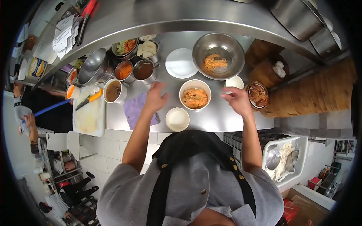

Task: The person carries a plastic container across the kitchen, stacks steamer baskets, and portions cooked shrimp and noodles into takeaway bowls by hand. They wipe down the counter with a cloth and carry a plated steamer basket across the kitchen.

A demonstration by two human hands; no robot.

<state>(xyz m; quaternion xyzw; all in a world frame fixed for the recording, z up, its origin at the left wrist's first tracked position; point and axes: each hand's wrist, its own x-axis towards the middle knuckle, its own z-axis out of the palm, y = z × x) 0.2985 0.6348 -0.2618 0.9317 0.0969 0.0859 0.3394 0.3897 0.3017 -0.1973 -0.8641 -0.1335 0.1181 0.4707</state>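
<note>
A white bowl [182,98] filled with orange fried shrimp [195,98] stands on the steel counter between my hands. My left hand [157,96] is in the air left of it, fingers apart and slightly blurred, holding nothing. On the bowl's right, my right hand [236,98] hovers with fingers apart and nothing in them, near a small white bowl [235,82]. Behind the shrimp bowl are a white plate [181,63] and a steel mixing bowl [232,49] with more shrimp [216,62]. An empty white bowl [177,119] sits near the front edge.
A purple cloth [134,109] and a soup container [114,91] lie left, beside a cutting board [90,117] with a knife [83,103]. Bamboo steamers [309,92] stand at right. A steel shelf [181,17] overhangs the counter's back. Other people [41,111] are at far left.
</note>
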